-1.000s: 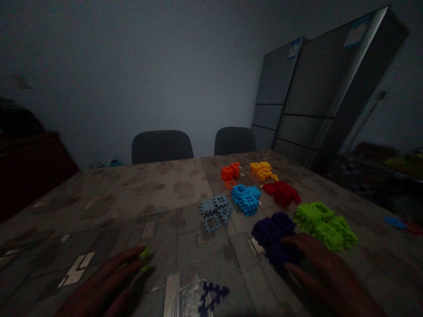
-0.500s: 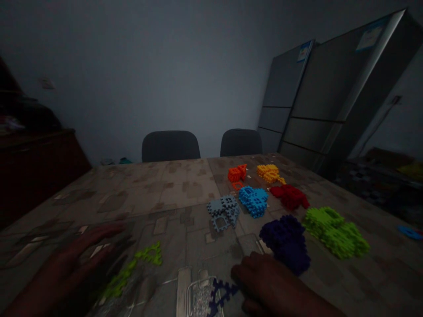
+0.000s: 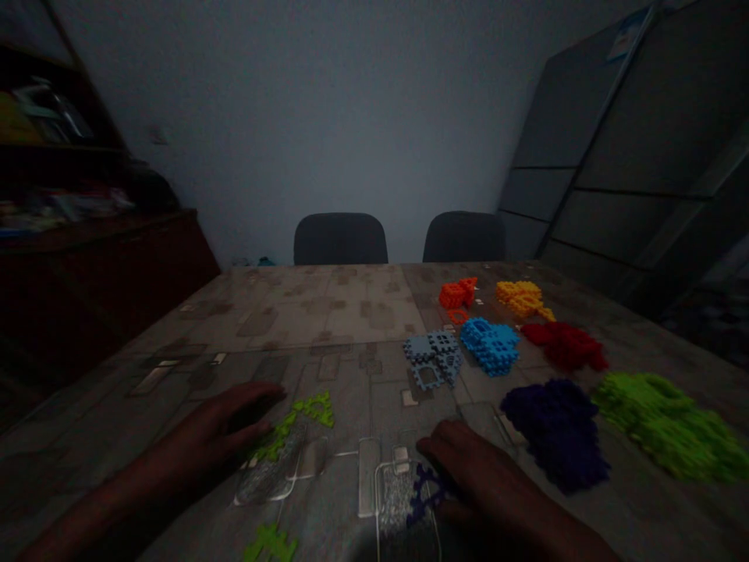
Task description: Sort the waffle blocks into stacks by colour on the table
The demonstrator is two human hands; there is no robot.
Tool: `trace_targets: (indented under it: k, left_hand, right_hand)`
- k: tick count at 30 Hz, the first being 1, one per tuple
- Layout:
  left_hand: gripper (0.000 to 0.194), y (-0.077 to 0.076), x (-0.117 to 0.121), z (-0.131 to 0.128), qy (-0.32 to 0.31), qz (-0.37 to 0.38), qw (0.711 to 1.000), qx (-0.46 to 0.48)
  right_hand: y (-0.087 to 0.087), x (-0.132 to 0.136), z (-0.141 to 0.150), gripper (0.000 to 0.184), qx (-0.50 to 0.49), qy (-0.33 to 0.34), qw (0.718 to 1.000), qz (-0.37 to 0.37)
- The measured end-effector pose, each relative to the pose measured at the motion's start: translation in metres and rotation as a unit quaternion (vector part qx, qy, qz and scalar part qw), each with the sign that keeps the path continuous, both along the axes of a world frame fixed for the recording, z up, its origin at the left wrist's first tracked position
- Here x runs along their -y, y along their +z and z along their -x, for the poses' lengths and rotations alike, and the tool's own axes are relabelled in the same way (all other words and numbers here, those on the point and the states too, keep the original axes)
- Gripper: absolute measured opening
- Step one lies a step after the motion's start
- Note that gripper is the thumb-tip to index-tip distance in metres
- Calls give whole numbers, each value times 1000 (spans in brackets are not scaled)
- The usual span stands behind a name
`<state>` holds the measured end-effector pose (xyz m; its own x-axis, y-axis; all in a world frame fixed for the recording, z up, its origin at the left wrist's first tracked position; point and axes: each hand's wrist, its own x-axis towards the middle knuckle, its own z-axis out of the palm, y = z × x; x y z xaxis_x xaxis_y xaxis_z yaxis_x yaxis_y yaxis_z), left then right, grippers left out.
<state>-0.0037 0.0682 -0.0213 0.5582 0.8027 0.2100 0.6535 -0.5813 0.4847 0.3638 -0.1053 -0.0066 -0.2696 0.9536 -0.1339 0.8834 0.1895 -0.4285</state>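
Two bare hands rest low on a patterned table (image 3: 328, 312) in the single head view, which is dim and blurred toward its edges. The left hand (image 3: 225, 429) lies flat, palm down, fingers spread and extended toward a string of lime-green pieces (image 3: 296, 421) that runs from beside the fingertips out to a small triangular frame; the fingertips are just beside or touching the near end, but the dark makes it impossible to tell which, and the hand grips nothing that can be seen. The right hand (image 3: 477, 476) lies palm down with fingers loosely curled, its fingertips on or against a dark purple toothed piece (image 3: 424, 496) that sits over a glossy clear patch on the table; whether the fingers pinch it cannot be told. Another lime-green piece (image 3: 272, 542) lies at the bottom edge, between the forearms.

Beyond the right hand, sorted heaps of interlocking pieces lie on the table: a purple pile (image 3: 555, 429) nearest, a lime-green pile (image 3: 667, 421) to its right, then a grey-blue pile (image 3: 433, 355), a blue pile (image 3: 491, 343), a red pile (image 3: 565, 343), an orange pile (image 3: 457, 294) and a yellow pile (image 3: 520, 295) farthest. Two dark chairs (image 3: 340, 238) stand at the far edge.
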Motion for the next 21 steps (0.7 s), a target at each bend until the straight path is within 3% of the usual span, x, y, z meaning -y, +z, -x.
trace_targets:
  k: [5, 11, 18, 21]
  left_hand:
    - [40, 1, -4, 1, -17, 50, 999, -11]
    - [44, 10, -1, -5, 6, 64, 998, 3]
    - [37, 14, 9, -13, -14, 54, 998, 24]
    - [35, 15, 16, -21, -24, 17, 999, 18]
  right_hand:
    - [-7, -5, 0, 40, 21, 14, 1000, -16]
    - [-13, -7, 0, 35, 13, 12, 999, -27]
    - [2, -6, 0, 34, 6, 1, 1000, 12]
    - [10, -5, -1, 35, -9, 6, 1000, 11]
